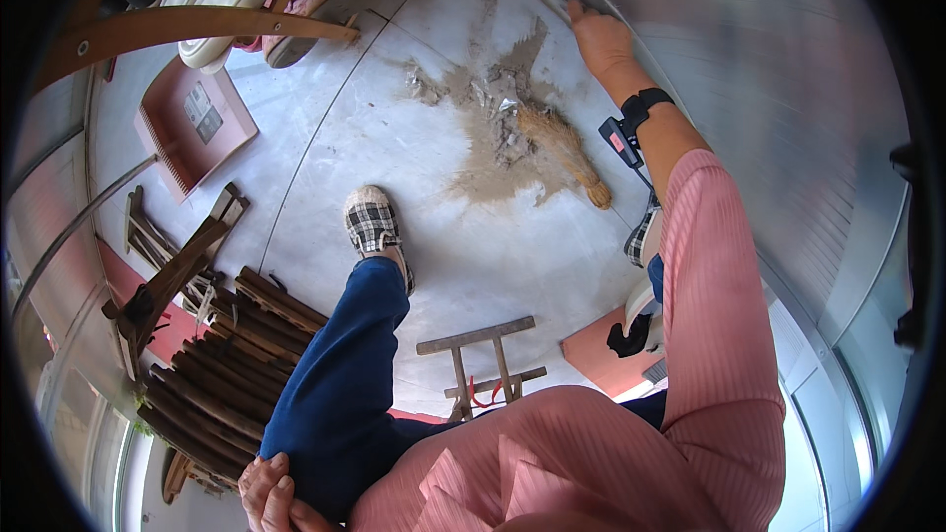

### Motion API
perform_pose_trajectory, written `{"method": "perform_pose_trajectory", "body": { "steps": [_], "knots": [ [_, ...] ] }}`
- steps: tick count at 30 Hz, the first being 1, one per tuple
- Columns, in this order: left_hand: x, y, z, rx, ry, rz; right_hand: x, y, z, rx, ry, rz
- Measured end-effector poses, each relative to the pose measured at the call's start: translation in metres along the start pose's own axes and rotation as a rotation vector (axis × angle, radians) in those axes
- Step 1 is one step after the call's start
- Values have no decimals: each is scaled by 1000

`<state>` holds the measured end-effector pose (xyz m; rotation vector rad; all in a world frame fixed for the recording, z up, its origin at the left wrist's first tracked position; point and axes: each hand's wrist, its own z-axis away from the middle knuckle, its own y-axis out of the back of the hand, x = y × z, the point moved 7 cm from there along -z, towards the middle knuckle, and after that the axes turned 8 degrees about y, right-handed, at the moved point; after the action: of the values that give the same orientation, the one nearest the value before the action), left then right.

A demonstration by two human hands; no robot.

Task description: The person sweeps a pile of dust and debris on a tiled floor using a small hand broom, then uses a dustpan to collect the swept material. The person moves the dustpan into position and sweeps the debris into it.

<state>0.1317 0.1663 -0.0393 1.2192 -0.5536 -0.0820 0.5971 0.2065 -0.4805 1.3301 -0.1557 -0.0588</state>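
My right hand (pixel 602 37) reaches to the lower edge of a metal panel (pixel 746 74) at the upper right, fingertips at its bottom rail; whether they grip anything is unclear. Near the lower left edge, my left hand (pixel 275 495) rests by my thigh with its fingers curled; nothing shows in it. Between my feet and the far wall, a straw hand brush (pixel 565 148) lies on the floor beside a pile of grey dirt and debris (pixel 510 118), its bristles touching the pile. A pink dustpan (pixel 196 129) with a long metal handle lies at the upper left.
Folded wooden stools or slatted wooden furniture (pixel 222 362) stand at the left. A small wooden frame (pixel 477 336) is near my legs. A curved wooden piece (pixel 199 24) and shoes (pixel 292 50) are at the top left. My plaid slippers (pixel 371 220) are on the floor.
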Motion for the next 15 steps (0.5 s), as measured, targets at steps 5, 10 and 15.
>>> {"method": "perform_pose_trajectory", "body": {
  "steps": [5, 10, 15],
  "knots": [
    [6, -3, -1, 18, 5, -32, 9, -2, 9, 63, -25, -32],
    [10, -2, -3, -14, 17, -46, 2, 7, -2, 58, 144, 69],
    [7, -3, -1, -57, 28, -53, -2, -9, -15, 52, 131, 67]
  ]
}}
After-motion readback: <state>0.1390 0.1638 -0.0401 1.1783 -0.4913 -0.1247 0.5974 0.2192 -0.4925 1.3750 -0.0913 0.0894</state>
